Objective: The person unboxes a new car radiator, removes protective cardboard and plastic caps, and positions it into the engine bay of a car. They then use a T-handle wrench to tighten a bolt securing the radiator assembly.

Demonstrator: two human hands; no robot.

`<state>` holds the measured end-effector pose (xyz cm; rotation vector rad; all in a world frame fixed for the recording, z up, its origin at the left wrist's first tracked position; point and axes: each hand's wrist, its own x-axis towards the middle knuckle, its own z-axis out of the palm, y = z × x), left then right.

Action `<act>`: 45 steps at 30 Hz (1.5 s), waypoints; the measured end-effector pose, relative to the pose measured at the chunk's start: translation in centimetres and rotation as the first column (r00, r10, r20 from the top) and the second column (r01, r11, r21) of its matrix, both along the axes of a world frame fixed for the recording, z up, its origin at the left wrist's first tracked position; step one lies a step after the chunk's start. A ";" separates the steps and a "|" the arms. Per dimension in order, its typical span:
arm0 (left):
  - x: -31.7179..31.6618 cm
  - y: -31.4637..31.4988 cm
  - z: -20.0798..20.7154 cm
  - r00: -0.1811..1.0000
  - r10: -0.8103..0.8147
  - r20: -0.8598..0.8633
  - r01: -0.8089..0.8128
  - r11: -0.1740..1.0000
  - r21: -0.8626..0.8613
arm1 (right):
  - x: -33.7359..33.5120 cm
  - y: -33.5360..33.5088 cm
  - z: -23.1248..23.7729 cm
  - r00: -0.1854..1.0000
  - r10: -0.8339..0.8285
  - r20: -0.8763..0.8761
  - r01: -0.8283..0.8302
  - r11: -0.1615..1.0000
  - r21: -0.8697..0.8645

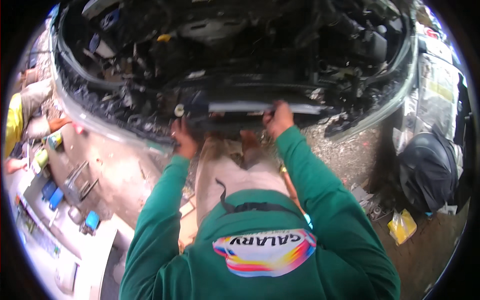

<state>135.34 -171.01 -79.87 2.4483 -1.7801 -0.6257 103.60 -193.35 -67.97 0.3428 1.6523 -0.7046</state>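
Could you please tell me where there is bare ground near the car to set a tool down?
Bare concrete ground lies between the grey front bumper and the metal tools; the left hand is nearest. The engine bay is crowded.

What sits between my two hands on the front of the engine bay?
In the head view, a pale flat bar runs along the dark front edge between left hand and right hand; the right hand grips its end.
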 end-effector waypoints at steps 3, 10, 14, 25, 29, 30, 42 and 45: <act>-2.9 -3.5 7.2 0.989 -0.120 -0.087 0.128 0.988 0.085 | -0.7 -1.4 -2.7 0.992 -0.109 -0.064 0.108 0.994 -0.022; -4.6 -5.2 12.5 0.985 0.008 -0.170 0.039 0.962 0.271 | 1.4 -4.8 -0.6 0.998 0.031 -0.051 -0.030 0.999 0.012; -4.7 -5.8 13.5 0.985 0.006 -0.175 0.053 0.943 0.329 | -2.3 -4.1 -3.5 1.000 0.013 0.011 -0.012 0.995 -0.099; -4.6 0.0 19.8 0.688 0.330 -0.647 -0.298 0.941 0.163 | -2.9 3.5 15.3 0.972 0.194 0.136 -0.167 0.967 -0.191; -3.4 -0.8 25.0 0.724 0.272 -0.634 -0.171 0.961 0.217 | -7.6 4.2 19.3 0.933 0.257 0.251 -0.179 0.938 -0.298; -3.3 -0.8 26.3 0.696 0.276 -0.662 -0.152 0.959 0.240 | -9.0 4.0 21.1 0.891 0.302 0.339 -0.214 0.938 -0.274; -1.7 -7.1 30.5 0.342 0.038 -0.939 -0.299 0.952 -0.070 | -14.7 5.9 40.1 0.842 0.451 0.296 -0.417 0.892 -0.175; -2.1 -10.6 31.0 0.079 -0.070 -0.994 -0.457 0.884 -0.099 | -16.4 5.5 40.3 0.820 0.274 0.503 -0.239 0.962 -0.136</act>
